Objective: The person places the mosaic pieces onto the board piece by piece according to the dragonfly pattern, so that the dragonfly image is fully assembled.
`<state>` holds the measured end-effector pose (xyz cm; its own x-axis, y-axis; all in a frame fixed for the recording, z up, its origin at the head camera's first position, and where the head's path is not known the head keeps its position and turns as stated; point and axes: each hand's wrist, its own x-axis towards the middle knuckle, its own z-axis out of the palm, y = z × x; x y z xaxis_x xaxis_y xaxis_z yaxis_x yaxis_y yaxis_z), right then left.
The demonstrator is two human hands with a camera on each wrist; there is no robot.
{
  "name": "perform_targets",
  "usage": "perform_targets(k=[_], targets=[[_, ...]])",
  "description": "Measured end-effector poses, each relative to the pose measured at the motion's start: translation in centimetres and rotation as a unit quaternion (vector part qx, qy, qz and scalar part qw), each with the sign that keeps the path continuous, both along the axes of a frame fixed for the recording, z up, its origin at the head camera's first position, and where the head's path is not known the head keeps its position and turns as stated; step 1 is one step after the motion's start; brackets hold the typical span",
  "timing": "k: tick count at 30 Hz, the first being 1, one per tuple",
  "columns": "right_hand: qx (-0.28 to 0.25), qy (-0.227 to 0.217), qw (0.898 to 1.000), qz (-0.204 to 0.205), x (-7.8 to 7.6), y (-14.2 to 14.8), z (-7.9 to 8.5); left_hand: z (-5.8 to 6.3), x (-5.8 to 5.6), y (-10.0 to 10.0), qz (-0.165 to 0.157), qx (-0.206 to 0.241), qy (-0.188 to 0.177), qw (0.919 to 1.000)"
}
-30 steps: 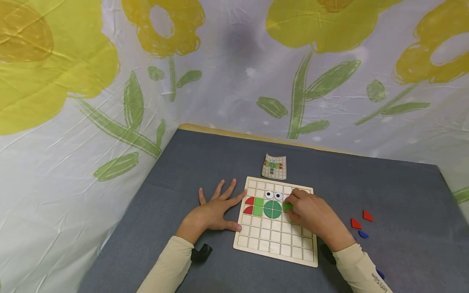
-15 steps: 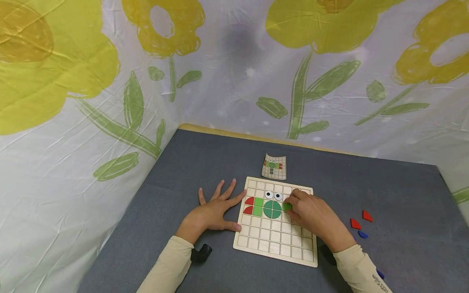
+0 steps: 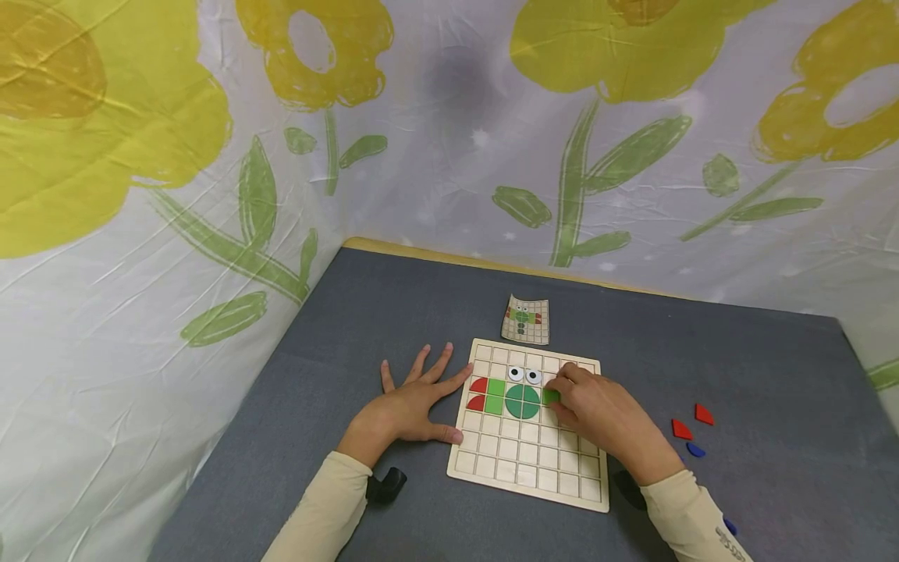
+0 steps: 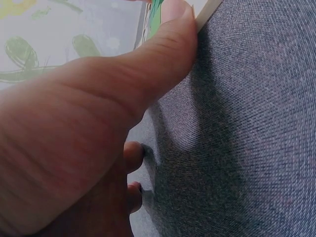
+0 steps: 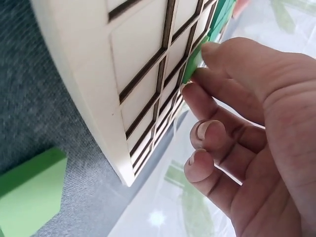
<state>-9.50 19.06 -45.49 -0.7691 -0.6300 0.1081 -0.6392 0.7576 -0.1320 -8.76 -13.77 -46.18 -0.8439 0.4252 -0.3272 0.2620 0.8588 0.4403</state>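
A pale wooden grid board [image 3: 527, 474] lies flat on the table. On it sit two red quarter-circle tiles [image 3: 477, 394], light green square tiles [image 3: 495, 396], a dark green circle of quarter tiles [image 3: 523, 401] and two eye tiles [image 3: 524, 375]. My left hand [image 3: 407, 406] is spread, its thumb and index fingertip touching the board's left edge. With thumb and fingertips, my right hand [image 3: 597, 406] pinches a green square tile [image 5: 193, 63] at the grid, just right of the dark green circle. That hand hides part of the board's right side.
Behind the board lies a small pattern card [image 3: 526, 321]. Red quarter pieces [image 3: 682, 429] and blue pieces [image 3: 695, 450] are scattered to the right. Another light green piece [image 5: 34, 192] rests on the table beside the board. A flowered cloth [image 3: 456, 156] hangs behind.
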Motion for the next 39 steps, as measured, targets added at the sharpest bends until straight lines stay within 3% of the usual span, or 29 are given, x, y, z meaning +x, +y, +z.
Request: perform_targets(k=[16, 34, 39], targets=[[-0.028, 0.005, 0.999, -0.019, 0.2, 3.3, 0.1, -0.1, -0.2, 0.2, 0.001, -0.012, -0.001, 0.9999], [-0.034, 0.021, 0.990, -0.138, 1.5, 11.0, 1.5, -0.3, -0.2, 0.0, 0.003, 0.002, -0.008, 1.0000], [-0.029, -0.010, 0.984, -0.173, 2.0, 13.2, 1.7, -1.6, -0.5, -0.3, 0.002, 0.019, -0.005, 0.9998]])
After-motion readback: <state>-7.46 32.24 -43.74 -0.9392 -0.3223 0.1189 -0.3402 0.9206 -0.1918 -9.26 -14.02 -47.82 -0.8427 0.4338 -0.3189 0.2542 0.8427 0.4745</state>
